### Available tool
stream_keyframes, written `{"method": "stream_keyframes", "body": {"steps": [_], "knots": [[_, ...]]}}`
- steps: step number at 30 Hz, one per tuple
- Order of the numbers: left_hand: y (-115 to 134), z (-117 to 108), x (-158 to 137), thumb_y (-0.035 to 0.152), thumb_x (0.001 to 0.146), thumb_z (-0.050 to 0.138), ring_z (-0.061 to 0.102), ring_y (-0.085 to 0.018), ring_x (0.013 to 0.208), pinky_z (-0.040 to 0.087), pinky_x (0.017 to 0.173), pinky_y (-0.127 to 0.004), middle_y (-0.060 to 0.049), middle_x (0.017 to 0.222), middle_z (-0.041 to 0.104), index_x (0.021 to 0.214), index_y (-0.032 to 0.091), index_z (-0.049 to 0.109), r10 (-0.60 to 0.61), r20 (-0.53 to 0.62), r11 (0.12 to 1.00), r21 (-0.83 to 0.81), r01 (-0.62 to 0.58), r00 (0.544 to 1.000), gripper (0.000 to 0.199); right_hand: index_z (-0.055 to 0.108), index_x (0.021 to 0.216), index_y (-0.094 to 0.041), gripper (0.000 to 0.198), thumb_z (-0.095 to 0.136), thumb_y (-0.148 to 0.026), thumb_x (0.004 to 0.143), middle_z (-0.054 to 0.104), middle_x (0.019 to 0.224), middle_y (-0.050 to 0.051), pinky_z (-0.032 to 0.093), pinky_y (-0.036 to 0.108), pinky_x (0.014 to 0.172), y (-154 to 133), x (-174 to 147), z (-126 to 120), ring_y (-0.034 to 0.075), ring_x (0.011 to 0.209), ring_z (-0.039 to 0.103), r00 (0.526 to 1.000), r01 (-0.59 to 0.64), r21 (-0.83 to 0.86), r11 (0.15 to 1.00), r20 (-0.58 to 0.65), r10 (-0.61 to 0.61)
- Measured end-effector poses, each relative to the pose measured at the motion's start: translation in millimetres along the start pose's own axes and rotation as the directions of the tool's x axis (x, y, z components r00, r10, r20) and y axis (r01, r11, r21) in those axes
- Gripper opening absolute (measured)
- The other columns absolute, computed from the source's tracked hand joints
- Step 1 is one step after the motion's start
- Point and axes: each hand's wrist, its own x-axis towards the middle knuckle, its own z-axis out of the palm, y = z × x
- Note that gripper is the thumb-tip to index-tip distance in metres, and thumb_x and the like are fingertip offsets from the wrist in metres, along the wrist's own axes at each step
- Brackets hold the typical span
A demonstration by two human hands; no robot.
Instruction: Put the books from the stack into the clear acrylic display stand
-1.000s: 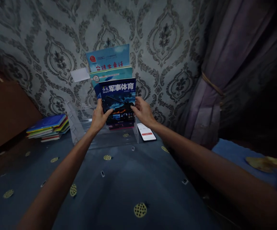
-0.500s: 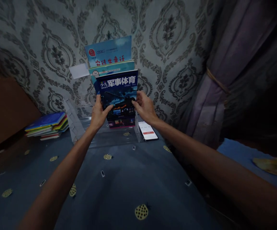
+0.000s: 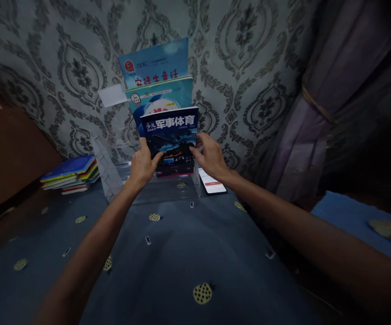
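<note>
A dark blue book with white Chinese characters on its cover stands upright between my hands. My left hand grips its left edge, thumb on the front cover. On the right edge, my right hand pinches it, thumb in front and fingers behind. The book is at a clear plastic stand with tiers; whether its bottom edge rests on the stand I cannot tell. Behind it rise a teal book and, higher at the back, a light blue book with red characters. Their lower parts are hidden.
Left of the stand lies a stack of books. A phone with a lit screen lies right of it. A white card juts out at the stand's upper left. Patterned wallpaper rises behind; a tied curtain hangs at right.
Both hands have lowered the dark blue book against the stand, exposing more of the teal book's cover behind it. The camera view has shifted slightly.
</note>
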Motion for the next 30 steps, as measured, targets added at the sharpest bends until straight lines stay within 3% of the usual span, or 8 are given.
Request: {"method": "stream_keyframes", "body": {"steps": [10, 17, 24, 30], "knots": [[0.5, -1.3, -5.0, 0.04, 0.094, 0.063, 0.071, -0.038, 0.095, 0.052, 0.09, -0.051, -0.013, 0.089, 0.069, 0.129, 0.012, 0.04, -0.065, 0.105, 0.998, 0.001, 0.065, 0.992, 0.051, 0.064, 0.092, -0.021, 0.009, 0.065, -0.021, 0.083, 0.065, 0.087, 0.007, 0.048, 0.044, 0.078, 0.0, -11.6, -0.8, 0.03, 0.084, 0.063, 0.991, -0.109, -0.066, 0.992, 0.075, 0.114], [7.3, -2.9, -11.9, 0.039, 0.097, 0.058, 0.073, -0.034, 0.095, 0.053, 0.085, -0.042, -0.015, 0.094, 0.073, 0.126, 0.012, 0.041, -0.101, 0.119, 0.987, 0.134, 0.084, 0.988, 0.043, 0.061, 0.117, -0.021, 0.035, 0.067, -0.022, 0.082, 0.07, 0.087, 0.005, 0.049, 0.039, 0.072, -0.5, -18.5, 3.3, 0.027, 0.078, 0.064, 0.981, -0.195, -0.041, 0.98, 0.013, 0.196], [14.1, -7.9, -16.0, 0.037, 0.101, 0.053, 0.074, -0.034, 0.097, 0.053, 0.081, -0.038, -0.017, 0.096, 0.075, 0.122, 0.012, 0.044, -0.128, 0.173, 0.97, 0.228, 0.086, 0.977, 0.034, 0.068, 0.122, -0.021, 0.036, 0.054, -0.019, 0.088, 0.068, 0.087, 0.007, 0.051, 0.04, 0.076, 2.7, -17.3, 4.4, 0.027, 0.08, 0.064, 0.995, -0.099, -0.074, 0.992, -0.029, 0.097], [14.7, -7.2, -17.3, 0.034, 0.102, 0.051, 0.074, -0.034, 0.099, 0.053, 0.08, -0.036, -0.019, 0.1, 0.075, 0.12, 0.012, 0.044, -0.138, 0.202, 0.973, 0.209, 0.095, 0.97, 0.03, 0.07, 0.125, -0.02, 0.039, 0.048, -0.02, 0.092, 0.066, 0.085, 0.008, 0.052, 0.041, 0.079, 1.6, -17.9, 5.6, 0.028, 0.082, 0.064, 0.997, -0.071, -0.075, 0.995, -0.007, 0.071]]}}
